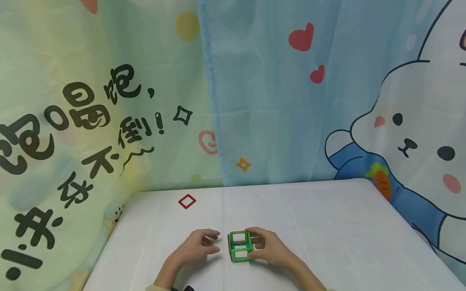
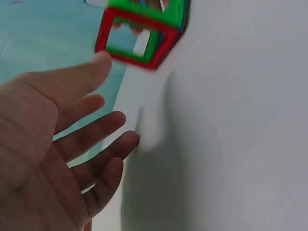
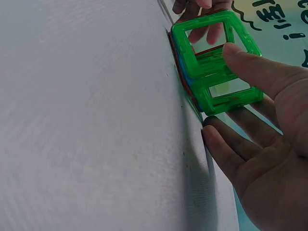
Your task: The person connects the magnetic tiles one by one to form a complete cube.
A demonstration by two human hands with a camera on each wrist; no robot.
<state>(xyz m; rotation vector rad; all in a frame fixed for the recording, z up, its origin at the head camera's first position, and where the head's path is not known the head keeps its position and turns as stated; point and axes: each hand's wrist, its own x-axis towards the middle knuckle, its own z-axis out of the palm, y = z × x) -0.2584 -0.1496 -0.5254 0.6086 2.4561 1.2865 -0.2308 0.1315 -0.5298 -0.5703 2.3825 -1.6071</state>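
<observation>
White tablecloth (image 1: 327, 226) fronts cartoon curtains. At its near centre stands a green tile cube (image 1: 240, 246). At the cube's three o'clock the right hand (image 1: 271, 247) cups it, thumb on top; at nine o'clock the left hand (image 1: 198, 246) hovers open, empty. Steadying both sides would likely keep panels aligned. A red tile (image 1: 187, 201) lies at eleven o'clock.

A white desk (image 1: 327, 226) fills the lower part of the head view. Behind it hang printed curtains: a pale green one (image 1: 91, 101) at 10 o'clock with bold black characters, a blue one (image 1: 269, 101) at 12 (red hearts scattered over it), and a cartoon rabbit (image 1: 415, 133) at 3 o'clock. The light is soft and even.
</observation>
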